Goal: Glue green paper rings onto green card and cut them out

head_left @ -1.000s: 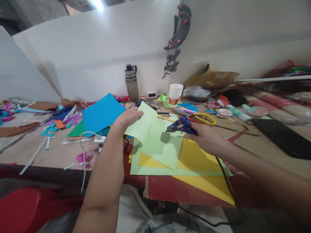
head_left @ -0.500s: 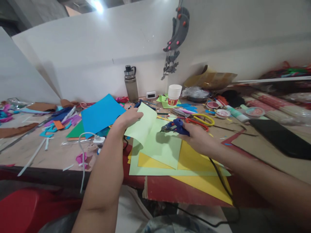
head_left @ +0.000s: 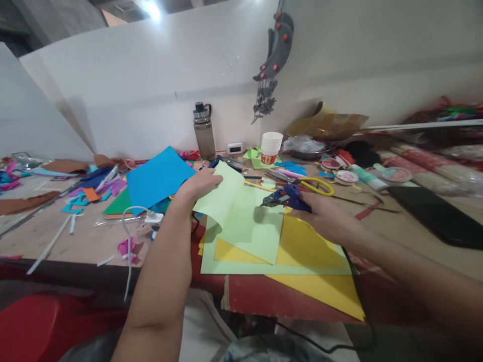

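My left hand (head_left: 200, 184) pinches the upper left edge of a light green paper sheet (head_left: 222, 198), which curls up off the stack. In my right hand (head_left: 319, 213) is a blue hot glue gun (head_left: 289, 197), its nozzle pointing left just above the green paper; a small red light glows on its side. My right fingers are wrapped round the handle and partly hidden. Below the curled sheet lie more light green paper and yellow sheets (head_left: 313, 246). The gun's black cord (head_left: 358, 286) hangs over the table's front edge.
Yellow-handled scissors (head_left: 317, 186) lie behind the glue gun. Farther back stand paper cups (head_left: 270, 148) and a water bottle (head_left: 204, 131). Blue card (head_left: 160, 176) and paper scraps are at left, with a white charger cable (head_left: 128, 251). A black phone-like slab (head_left: 435, 213) lies right.
My right hand has moved the glue gun to the right, away from the curled sheet. My left hand stays in place on the green paper.
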Tool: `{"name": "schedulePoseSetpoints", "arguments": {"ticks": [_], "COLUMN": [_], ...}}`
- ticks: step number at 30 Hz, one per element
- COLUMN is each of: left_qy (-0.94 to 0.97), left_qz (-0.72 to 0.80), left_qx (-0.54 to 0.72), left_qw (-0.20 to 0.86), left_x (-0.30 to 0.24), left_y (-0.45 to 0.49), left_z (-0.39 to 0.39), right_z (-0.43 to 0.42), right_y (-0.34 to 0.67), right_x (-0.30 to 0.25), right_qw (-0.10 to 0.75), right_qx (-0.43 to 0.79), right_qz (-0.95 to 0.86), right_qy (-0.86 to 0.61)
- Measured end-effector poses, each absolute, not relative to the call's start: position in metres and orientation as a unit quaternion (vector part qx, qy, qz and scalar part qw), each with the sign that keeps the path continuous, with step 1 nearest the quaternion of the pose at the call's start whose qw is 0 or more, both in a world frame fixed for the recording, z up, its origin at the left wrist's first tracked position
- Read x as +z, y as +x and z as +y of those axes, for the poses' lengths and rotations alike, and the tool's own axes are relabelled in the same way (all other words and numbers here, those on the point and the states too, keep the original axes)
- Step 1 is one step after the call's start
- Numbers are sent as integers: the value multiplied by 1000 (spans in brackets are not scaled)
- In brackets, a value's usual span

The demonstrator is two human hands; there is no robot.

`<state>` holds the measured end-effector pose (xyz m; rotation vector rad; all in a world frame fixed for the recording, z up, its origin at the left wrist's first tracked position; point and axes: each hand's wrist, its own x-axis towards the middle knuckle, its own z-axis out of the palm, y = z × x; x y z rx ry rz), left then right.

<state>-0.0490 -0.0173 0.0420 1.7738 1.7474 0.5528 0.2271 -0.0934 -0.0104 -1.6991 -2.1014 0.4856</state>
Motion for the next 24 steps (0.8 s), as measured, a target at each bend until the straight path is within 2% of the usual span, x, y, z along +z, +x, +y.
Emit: {"name": "schedulePoseSetpoints", "arguments": {"ticks": [3, 8, 12, 18, 24], "left_qy": [699, 686, 682, 691, 722], "left_qz": [627, 633, 626, 587, 543], "left_qx": [195, 171, 170, 184, 159], "left_qw": [284, 315, 338, 378, 399], "left_x": [40, 41, 45, 43, 40], "left_y": [-50, -50, -48, -45, -36], "left_z": [-14, -11, -14, -19, -21], "right_z": [-93, -83, -78, -86, -95], "right_y": [228, 231, 238, 247, 264], "right_x": [-8, -19, -28, -27, -29], "right_qw": [183, 245, 311, 356, 412], "right_qx": [181, 150, 220, 332, 361], "right_qz": [-752, -725, -666, -556, -519], "right_qy": [-607, -626, -641, -674, -656]}}
